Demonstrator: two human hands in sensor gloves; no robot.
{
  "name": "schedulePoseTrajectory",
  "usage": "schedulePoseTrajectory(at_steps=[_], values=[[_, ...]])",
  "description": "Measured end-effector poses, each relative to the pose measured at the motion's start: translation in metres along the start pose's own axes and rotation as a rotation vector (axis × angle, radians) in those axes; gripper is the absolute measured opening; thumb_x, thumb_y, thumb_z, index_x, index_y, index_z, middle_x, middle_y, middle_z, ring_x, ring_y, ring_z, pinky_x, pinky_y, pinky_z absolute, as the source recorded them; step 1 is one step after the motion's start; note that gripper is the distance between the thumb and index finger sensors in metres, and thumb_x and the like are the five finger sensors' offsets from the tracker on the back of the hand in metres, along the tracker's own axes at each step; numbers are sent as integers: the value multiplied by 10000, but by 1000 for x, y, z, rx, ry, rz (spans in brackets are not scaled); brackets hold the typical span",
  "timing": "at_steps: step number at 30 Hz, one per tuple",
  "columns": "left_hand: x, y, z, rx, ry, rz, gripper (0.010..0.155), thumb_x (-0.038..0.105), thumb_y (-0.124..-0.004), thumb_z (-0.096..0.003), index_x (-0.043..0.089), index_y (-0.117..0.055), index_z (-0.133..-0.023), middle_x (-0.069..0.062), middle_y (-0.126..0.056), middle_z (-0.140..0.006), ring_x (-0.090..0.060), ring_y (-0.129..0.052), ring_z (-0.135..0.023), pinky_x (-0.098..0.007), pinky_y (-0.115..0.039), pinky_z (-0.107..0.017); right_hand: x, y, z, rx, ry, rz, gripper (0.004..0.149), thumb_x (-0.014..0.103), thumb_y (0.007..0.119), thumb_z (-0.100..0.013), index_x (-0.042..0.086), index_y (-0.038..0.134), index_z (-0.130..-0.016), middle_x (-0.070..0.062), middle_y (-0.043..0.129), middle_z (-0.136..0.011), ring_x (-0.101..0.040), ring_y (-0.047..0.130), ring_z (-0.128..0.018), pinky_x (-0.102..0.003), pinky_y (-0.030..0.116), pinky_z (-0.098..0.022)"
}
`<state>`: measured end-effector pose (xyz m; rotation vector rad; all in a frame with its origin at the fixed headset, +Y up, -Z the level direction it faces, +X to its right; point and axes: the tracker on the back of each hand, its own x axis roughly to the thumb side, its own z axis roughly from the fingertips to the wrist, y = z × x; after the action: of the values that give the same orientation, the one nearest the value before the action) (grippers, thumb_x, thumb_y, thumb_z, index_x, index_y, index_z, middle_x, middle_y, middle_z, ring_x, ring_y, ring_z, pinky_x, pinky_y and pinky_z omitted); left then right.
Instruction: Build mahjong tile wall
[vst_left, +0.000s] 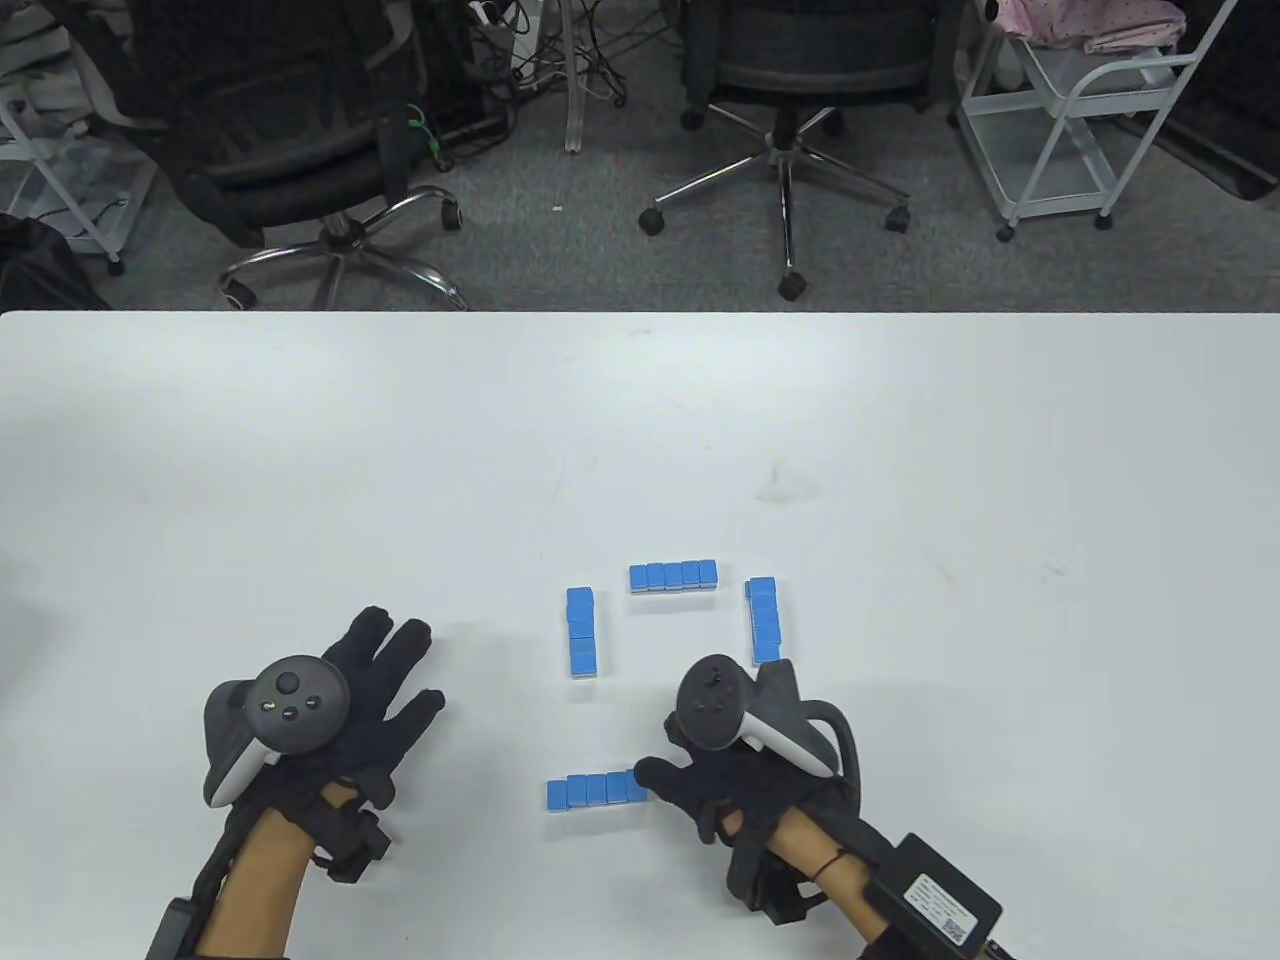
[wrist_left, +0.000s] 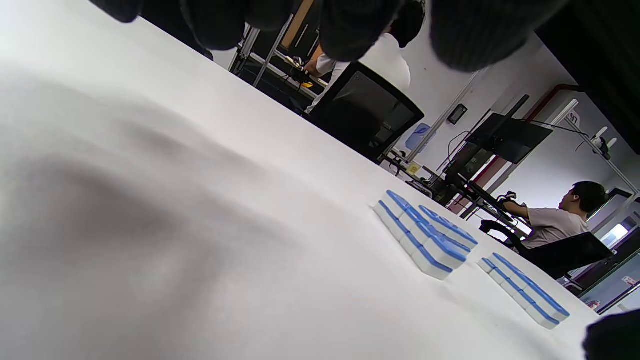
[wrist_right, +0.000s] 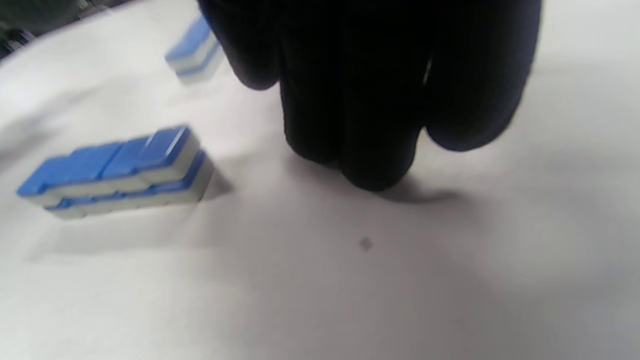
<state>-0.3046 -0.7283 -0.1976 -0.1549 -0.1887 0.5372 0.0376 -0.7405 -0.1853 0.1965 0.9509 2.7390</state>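
Observation:
Four short rows of blue-backed mahjong tiles form a square on the white table (vst_left: 300, 480): a left row (vst_left: 582, 632), a far row (vst_left: 673, 575), a right row (vst_left: 764, 620) and a near row (vst_left: 596, 790). The near row sits offset to the left. My right hand (vst_left: 712, 730) is at its right end, thumb tip against the last tile. In the right wrist view its fingers (wrist_right: 370, 100) hang together down to the table and hold nothing, beside a two-layer row (wrist_right: 120, 172). My left hand (vst_left: 390, 665) lies flat, fingers spread, well left of the tiles.
The far table edge (vst_left: 640, 313) runs across the view, with office chairs (vst_left: 790, 60) and a white cart (vst_left: 1090, 110) on the floor behind it. The left wrist view shows two tile rows (wrist_left: 425, 235) and seated people in the background.

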Motion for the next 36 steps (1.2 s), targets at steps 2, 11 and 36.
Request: schedulePoseTrajectory(at_steps=[2, 11, 36], values=[[-1, 3, 2, 8, -4, 6, 722, 601, -652, -479, 326, -467, -1120, -98, -258, -1191, -420, -409, -1087, -690, -381, -769, 12, 2, -3, -17, 36, 33, 875, 742, 562, -318, 184, 541, -993, -161, 873, -841, -365, 980, -649, -568, 820, -482], [-14, 12, 4, 34, 28, 57, 717, 598, -647, -483, 314, -478, -1120, -108, -266, -1189, -426, -421, -1080, -687, -392, -766, 57, 15, -9, -10, 173, 174, 904, 776, 533, -307, 199, 513, -1003, -156, 838, -856, -369, 958, -673, -560, 818, -486], [-22, 18, 9, 35, 61, 91, 716, 597, -640, -488, 297, -491, -1121, -124, -274, -1185, -441, -434, -1069, -692, -403, -754, 96, 25, -5, 28, 384, 431, 1011, 830, 494, -269, 145, 388, -1004, -207, 769, -898, -414, 933, -713, -545, 840, -468]])
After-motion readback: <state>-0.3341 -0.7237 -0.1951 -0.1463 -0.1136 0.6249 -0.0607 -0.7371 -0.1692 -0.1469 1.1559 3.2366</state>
